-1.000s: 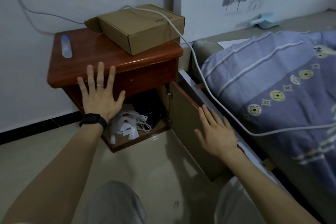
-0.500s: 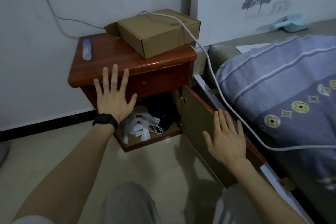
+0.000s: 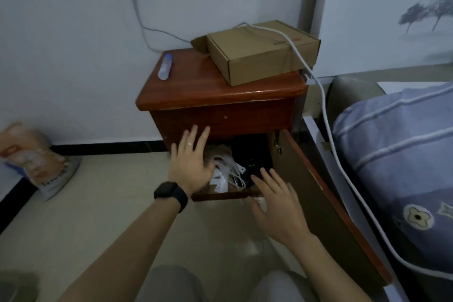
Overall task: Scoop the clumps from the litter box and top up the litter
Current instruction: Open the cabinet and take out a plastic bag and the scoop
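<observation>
Here left grip (image 3: 190,163) and right grip (image 3: 278,208) hover released at the cabinet (image 3: 196,88), orange bag (image 3: 36,162) well apart.

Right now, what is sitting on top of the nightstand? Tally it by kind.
Box: 1
Bottle: 1
Cable, draped over the box: 1
Total: 3
</observation>
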